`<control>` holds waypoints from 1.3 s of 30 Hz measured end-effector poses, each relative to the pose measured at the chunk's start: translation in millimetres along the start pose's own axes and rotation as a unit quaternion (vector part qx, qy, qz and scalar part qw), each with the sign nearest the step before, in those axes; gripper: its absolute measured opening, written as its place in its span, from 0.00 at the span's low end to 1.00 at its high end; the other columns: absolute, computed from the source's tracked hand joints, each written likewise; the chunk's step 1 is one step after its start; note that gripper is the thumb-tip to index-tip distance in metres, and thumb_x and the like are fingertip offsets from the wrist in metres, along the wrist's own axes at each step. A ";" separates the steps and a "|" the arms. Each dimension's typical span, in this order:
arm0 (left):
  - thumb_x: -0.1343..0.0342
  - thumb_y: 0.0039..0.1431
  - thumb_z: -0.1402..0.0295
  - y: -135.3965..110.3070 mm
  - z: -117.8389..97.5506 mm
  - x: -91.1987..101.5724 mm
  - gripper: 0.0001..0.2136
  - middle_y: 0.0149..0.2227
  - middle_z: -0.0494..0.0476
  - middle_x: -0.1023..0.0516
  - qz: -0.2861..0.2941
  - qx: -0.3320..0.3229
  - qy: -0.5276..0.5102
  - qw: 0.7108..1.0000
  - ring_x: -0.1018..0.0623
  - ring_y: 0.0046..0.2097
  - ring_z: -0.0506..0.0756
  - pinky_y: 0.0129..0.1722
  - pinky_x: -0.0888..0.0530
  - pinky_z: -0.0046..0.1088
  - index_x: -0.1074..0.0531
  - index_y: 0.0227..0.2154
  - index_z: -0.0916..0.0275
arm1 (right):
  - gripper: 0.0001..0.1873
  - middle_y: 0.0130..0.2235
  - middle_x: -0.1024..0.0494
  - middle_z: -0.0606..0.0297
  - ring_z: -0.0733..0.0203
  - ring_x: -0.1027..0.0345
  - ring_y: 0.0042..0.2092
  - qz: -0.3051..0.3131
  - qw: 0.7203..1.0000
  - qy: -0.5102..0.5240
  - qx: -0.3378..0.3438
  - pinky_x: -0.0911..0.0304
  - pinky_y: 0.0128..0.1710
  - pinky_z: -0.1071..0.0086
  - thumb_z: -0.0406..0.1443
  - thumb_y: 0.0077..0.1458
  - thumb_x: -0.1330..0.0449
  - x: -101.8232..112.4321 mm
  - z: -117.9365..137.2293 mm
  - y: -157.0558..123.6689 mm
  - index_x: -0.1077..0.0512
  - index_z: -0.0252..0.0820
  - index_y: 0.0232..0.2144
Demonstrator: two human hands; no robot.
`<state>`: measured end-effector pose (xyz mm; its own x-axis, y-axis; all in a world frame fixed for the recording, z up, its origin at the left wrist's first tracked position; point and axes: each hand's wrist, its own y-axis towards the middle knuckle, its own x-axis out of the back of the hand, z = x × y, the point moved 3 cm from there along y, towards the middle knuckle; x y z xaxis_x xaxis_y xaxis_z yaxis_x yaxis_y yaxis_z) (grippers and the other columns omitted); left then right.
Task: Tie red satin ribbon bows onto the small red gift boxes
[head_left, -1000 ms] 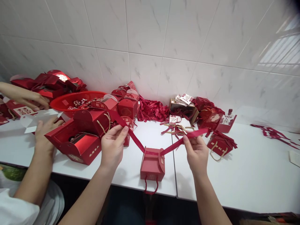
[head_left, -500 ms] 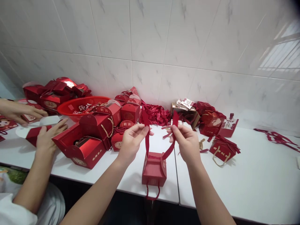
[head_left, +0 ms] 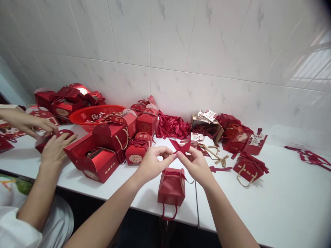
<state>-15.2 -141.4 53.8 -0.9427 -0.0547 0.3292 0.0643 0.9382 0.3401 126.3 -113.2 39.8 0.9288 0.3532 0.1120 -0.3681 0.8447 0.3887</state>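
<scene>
A red ribbon (head_left: 183, 148) is pinched in both my hands, its two ends crossed above a small red gift box (head_left: 171, 188). My left hand (head_left: 156, 161) closes on one end with thumb and fingers. On the other end my right hand (head_left: 195, 163) is closed, its thumb almost meeting the left one. Lower down, the ribbon runs to the top of the box. The box stands upright near the table's front edge, and a dark red cord handle (head_left: 169, 217) hangs from its near side.
At left, a co-worker's hands (head_left: 55, 146) handle a red box. Several red boxes (head_left: 103, 165) and a red basket (head_left: 77, 115) stand nearby. A ribbon heap (head_left: 173, 125) lies by the wall. Cards (head_left: 209, 115) top a carton; a finished-looking red box (head_left: 248, 168) sits right.
My hands have come together and the ribbon's ends, held apart before, now cross. The co-worker's hands have shifted over the red box at left. The view has turned slightly left.
</scene>
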 end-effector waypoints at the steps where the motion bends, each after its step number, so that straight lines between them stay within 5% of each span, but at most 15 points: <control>1: 0.43 0.53 0.61 0.2 1.2 0.4 0.12 0.23 0.52 0.28 0.002 -0.001 0.008 1.000 0.32 0.28 0.50 0.30 0.35 0.25 0.27 0.22 0.64 | 0.14 0.32 0.24 0.63 0.63 0.32 0.33 -0.002 1.000 -0.007 0.003 0.34 0.32 0.70 0.45 0.54 0.42 1.1 -1.1 -0.3 0.26 0.40 0.36; 5: 0.47 0.57 0.60 2.3 9.1 1.1 0.13 0.23 0.50 0.30 0.068 0.015 -0.021 0.997 0.35 0.26 0.49 0.27 0.38 0.24 0.26 0.25 0.63 | 0.15 0.27 0.27 0.67 0.66 0.35 0.28 0.036 0.998 -0.041 0.043 0.36 0.28 0.72 0.42 0.59 0.47 7.5 -3.4 -1.1 0.26 0.41 0.42; 9: 0.48 0.59 0.60 4.0 21.0 0.2 0.16 0.21 0.51 0.33 0.160 0.068 -0.111 0.979 0.35 0.26 0.50 0.27 0.38 0.24 0.27 0.20 0.63 | 0.15 0.31 0.25 0.65 0.65 0.32 0.32 0.117 0.971 -0.144 0.153 0.36 0.33 0.70 0.36 0.62 0.51 16.1 -0.1 -1.3 0.26 0.46 0.43; 12: 0.48 0.59 0.60 5.9 26.4 2.8 0.18 0.24 0.55 0.27 0.130 0.091 -0.204 0.966 0.29 0.31 0.53 0.35 0.33 0.27 0.27 0.18 0.63 | 0.18 0.37 0.24 0.61 0.61 0.32 0.38 0.120 0.916 -0.289 0.252 0.37 0.38 0.67 0.31 0.62 0.55 21.2 2.5 -2.8 0.27 0.48 0.45; 16: 0.52 0.60 0.56 4.4 23.4 3.3 0.20 0.31 0.61 0.22 0.131 0.101 -0.243 0.956 0.26 0.37 0.58 0.43 0.32 0.33 0.22 0.23 0.63 | 0.18 0.38 0.23 0.60 0.60 0.33 0.38 0.046 0.842 -0.437 0.312 0.41 0.39 0.65 0.29 0.61 0.53 22.2 1.6 -5.5 0.25 0.48 0.43; 20: 0.45 0.55 0.60 -3.5 14.8 6.6 0.12 0.35 0.60 0.20 0.081 0.042 -0.147 0.985 0.25 0.41 0.60 0.48 0.34 0.35 0.20 0.27 0.60 | 0.19 0.44 0.23 0.60 0.57 0.32 0.44 0.008 0.849 -0.423 0.315 0.38 0.42 0.62 0.29 0.60 0.50 21.1 -2.2 -11.4 0.28 0.52 0.48; 24: 0.36 0.45 0.68 -25.7 24.7 26.9 0.05 0.37 0.55 0.20 -0.137 -0.027 0.020 0.990 0.29 0.48 0.62 0.55 0.41 0.37 0.20 0.28 0.54 | 0.19 0.46 0.24 0.58 0.55 0.30 0.46 -0.113 0.904 -0.313 0.268 0.35 0.44 0.60 0.31 0.59 0.48 39.9 -10.6 -32.3 0.29 0.50 0.50; 27: 0.37 0.44 0.68 -54.4 59.8 49.7 0.05 0.36 0.54 0.19 -0.216 0.027 0.095 0.971 0.28 0.46 0.62 0.55 0.42 0.36 0.20 0.28 0.53 | 0.12 0.40 0.21 0.58 0.54 0.28 0.41 -0.239 0.919 -0.279 0.141 0.34 0.41 0.61 0.37 0.58 0.45 71.6 -32.9 -63.7 0.25 0.45 0.42; 30: 0.38 0.43 0.69 -88.9 106.4 71.9 0.04 0.34 0.56 0.19 -0.232 0.141 0.180 0.945 0.25 0.43 0.64 0.51 0.40 0.36 0.20 0.24 0.53 | 0.16 0.32 0.22 0.57 0.53 0.29 0.36 -0.313 0.909 -0.271 -0.054 0.35 0.36 0.62 0.45 0.55 0.44 106.3 -71.5 -102.4 0.24 0.40 0.31; 33: 0.40 0.45 0.66 -115.4 140.3 76.8 0.03 0.33 0.56 0.19 -0.161 0.231 0.232 0.931 0.25 0.42 0.66 0.47 0.38 0.39 0.21 0.23 0.53 | 0.21 0.28 0.23 0.57 0.51 0.30 0.34 -0.272 0.909 -0.246 -0.199 0.36 0.35 0.60 0.51 0.52 0.44 125.0 -109.8 -130.5 0.25 0.39 0.27; 35: 0.40 0.45 0.66 -122.3 146.8 71.3 0.02 0.34 0.57 0.19 -0.149 0.238 0.241 0.929 0.27 0.45 0.67 0.49 0.39 0.41 0.22 0.23 0.54 | 0.22 0.37 0.23 0.54 0.48 0.31 0.41 -0.264 0.907 -0.250 -0.213 0.36 0.39 0.58 0.53 0.49 0.42 127.6 -121.9 -137.0 0.25 0.39 0.29; 39: 0.38 0.45 0.66 -109.1 131.7 49.6 0.02 0.45 0.59 0.24 -0.229 0.146 0.217 0.938 0.36 0.56 0.68 0.56 0.45 0.45 0.25 0.22 0.55 | 0.24 0.50 0.29 0.52 0.47 0.38 0.53 -0.305 0.900 -0.287 -0.126 0.42 0.51 0.53 0.50 0.52 0.44 109.8 -111.9 -123.3 0.29 0.41 0.45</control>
<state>-112.1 -201.5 -83.0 -0.6240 -0.5485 0.5566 -0.4662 0.8329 0.2982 268.9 -133.6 -98.2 0.8042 -0.4109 0.4296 0.2859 0.9009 0.3265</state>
